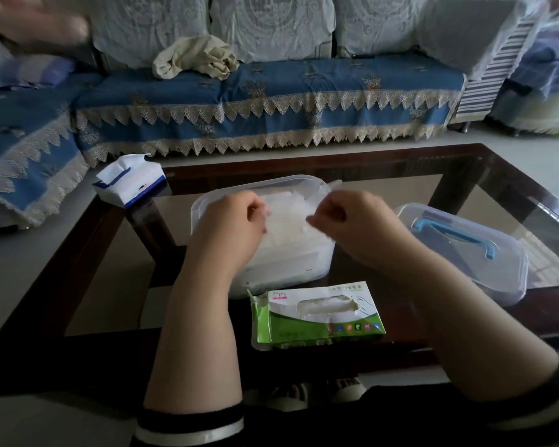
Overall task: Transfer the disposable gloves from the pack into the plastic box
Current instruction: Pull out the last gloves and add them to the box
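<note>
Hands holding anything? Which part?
Both: left hand and right hand pinch a clear glove over the plastic box. Which part: cannot tell.

**Living room, dim light, sofa behind a glass table**

From my feed I see a long sofa (271, 91) across the back, its seat under a blue cover (304, 82) edged with cream lace points; pale lace cloths (271, 24) hang over the back cushions; a crumpled beige cloth (195, 61) lies on the seat. In front stands a coffee table (465, 162) with a dark wood frame and a glass top; a blue-and-white tissue pack (129, 182) sits on its far left corner. The floor (29, 269) is plain grey; light is low, brighter at the far right edge, where a striped panel (494, 75) leans beside the sofa's end.
</note>
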The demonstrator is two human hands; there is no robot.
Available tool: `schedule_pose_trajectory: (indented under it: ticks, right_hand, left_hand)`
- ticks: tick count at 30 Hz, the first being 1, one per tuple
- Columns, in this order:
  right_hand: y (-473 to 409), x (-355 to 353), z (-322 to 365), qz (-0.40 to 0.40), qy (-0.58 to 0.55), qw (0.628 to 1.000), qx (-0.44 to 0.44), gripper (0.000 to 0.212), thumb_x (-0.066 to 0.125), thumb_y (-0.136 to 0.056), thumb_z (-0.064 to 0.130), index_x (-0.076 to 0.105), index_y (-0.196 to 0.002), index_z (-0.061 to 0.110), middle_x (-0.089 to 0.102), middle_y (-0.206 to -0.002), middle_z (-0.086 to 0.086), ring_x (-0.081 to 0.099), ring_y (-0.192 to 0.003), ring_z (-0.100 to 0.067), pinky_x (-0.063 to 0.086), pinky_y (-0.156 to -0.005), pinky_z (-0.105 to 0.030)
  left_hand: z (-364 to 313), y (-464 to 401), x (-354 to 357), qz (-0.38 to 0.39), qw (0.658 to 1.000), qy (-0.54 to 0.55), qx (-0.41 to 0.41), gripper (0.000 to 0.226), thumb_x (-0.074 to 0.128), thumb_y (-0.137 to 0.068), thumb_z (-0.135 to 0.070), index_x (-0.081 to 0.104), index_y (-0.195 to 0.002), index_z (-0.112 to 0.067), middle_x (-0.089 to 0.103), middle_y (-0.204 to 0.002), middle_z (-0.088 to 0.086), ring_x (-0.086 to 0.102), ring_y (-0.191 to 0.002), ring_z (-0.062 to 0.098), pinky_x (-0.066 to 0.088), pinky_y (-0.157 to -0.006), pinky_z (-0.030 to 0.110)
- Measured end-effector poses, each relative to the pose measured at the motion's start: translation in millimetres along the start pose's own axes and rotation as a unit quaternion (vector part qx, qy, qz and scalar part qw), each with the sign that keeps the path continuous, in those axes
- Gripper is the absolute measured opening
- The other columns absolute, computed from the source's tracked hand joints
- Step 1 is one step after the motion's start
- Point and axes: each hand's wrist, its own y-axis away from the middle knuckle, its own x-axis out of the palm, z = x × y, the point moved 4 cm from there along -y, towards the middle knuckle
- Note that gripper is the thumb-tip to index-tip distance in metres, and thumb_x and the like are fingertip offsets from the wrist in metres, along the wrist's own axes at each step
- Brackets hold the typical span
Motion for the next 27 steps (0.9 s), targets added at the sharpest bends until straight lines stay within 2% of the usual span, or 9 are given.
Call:
schedule_pose_trajectory:
  ticks: [3,5,7,8,10,15,19,22,27]
  right_hand:
    - [18.6,34.7,-16.7,0.149,0.059,0.986,0.040,0.024,0.064,-0.087,0.044,0.065,-0.086,0.021,0.066,-0.081,0.006,0.062,-0.075,-0.012,0.053,-0.072,-0.028]
    - [27.6,52.9,-27.7,0.187,0.095,0.976,0.052,0.034,0.069,-0.081,0.048,0.066,-0.103,0.023,0.063,-0.104,0.003,0.059,-0.097,-0.018,0.051,-0.084,-0.034]
    - [34.3,69.5,-36.9,0.215,0.089,0.971,0.051,0.058,0.072,-0.076,0.051,0.055,-0.126,0.028,0.050,-0.126,0.000,0.045,-0.119,-0.022,0.043,-0.097,-0.037]
    - [37.5,76.9,-40.3,0.233,0.089,0.967,0.051,0.065,0.073,-0.074,0.052,0.051,-0.131,0.030,0.045,-0.131,-0.001,0.038,-0.123,-0.023,0.040,-0.100,-0.039]
    - [40.2,87.1,-44.4,0.249,0.101,0.962,0.046,0.063,0.075,-0.073,0.051,0.050,-0.128,0.031,0.042,-0.132,-0.002,0.035,-0.125,-0.025,0.038,-0.099,-0.039]
    - [35.3,90.9,-46.2,0.210,0.053,0.976,0.038,0.024,0.073,-0.079,0.035,0.066,-0.102,0.029,0.051,-0.118,0.000,0.042,-0.117,-0.023,0.042,-0.097,-0.041]
    - [34.5,95.8,-51.0,0.189,0.034,0.980,0.046,0.017,0.070,-0.082,0.036,0.072,-0.096,0.027,0.054,-0.116,0.001,0.047,-0.111,-0.022,0.045,-0.094,-0.043]
    - [31.6,90.3,-50.3,0.152,0.003,0.987,0.059,0.018,0.071,-0.082,0.034,0.075,-0.092,0.020,0.062,-0.104,-0.001,0.059,-0.096,-0.021,0.050,-0.085,-0.041]
    - [32.0,67.2,-38.9,0.078,-0.058,0.994,0.040,0.009,0.067,-0.086,0.028,0.071,-0.086,0.021,0.067,-0.086,0.005,0.062,-0.085,-0.017,0.051,-0.078,-0.033]
  left_hand:
    - [-0.7,26.9,24.2,0.186,0.981,0.033,-0.030,0.005,0.062,-0.094,-0.027,0.066,-0.093,-0.028,0.069,-0.087,-0.013,0.066,-0.077,0.006,0.056,-0.077,0.033]
    - [6.8,44.3,43.3,0.279,0.959,-0.008,-0.052,0.024,0.070,-0.088,-0.029,0.065,-0.111,-0.028,0.067,-0.104,-0.013,0.064,-0.093,0.008,0.053,-0.091,0.035]
    - [10.7,54.7,61.5,0.323,0.944,-0.045,-0.047,0.047,0.075,-0.083,-0.033,0.058,-0.126,-0.026,0.063,-0.120,-0.009,0.060,-0.107,0.012,0.049,-0.098,0.037]
    - [10.4,58.1,69.1,0.330,0.942,-0.046,-0.040,0.053,0.075,-0.082,-0.033,0.055,-0.130,-0.026,0.061,-0.124,-0.007,0.058,-0.111,0.015,0.048,-0.099,0.039]
    - [11.0,60.9,83.7,0.327,0.943,-0.056,-0.027,0.063,0.077,-0.080,-0.033,0.049,-0.136,-0.028,0.057,-0.132,-0.004,0.054,-0.119,0.019,0.046,-0.101,0.042]
    - [22.0,60.7,105.7,0.287,0.951,-0.115,-0.004,0.073,0.077,-0.080,-0.031,0.040,-0.143,-0.029,0.043,-0.144,-0.003,0.031,-0.136,0.021,0.035,-0.110,0.041]
    - [27.2,60.2,110.4,0.277,0.954,-0.110,0.006,0.069,0.077,-0.080,-0.030,0.044,-0.140,-0.027,0.043,-0.143,-0.003,0.029,-0.135,0.020,0.033,-0.110,0.038]
    - [29.8,59.9,110.9,0.273,0.957,-0.101,-0.006,0.068,0.078,-0.079,-0.027,0.046,-0.139,-0.028,0.044,-0.142,-0.003,0.030,-0.136,0.019,0.034,-0.110,0.037]
    - [30.3,57.2,114.4,0.277,0.950,-0.147,-0.002,0.059,0.076,-0.078,-0.032,0.051,-0.130,-0.022,0.051,-0.133,0.003,0.041,-0.128,0.026,0.042,-0.102,0.039]
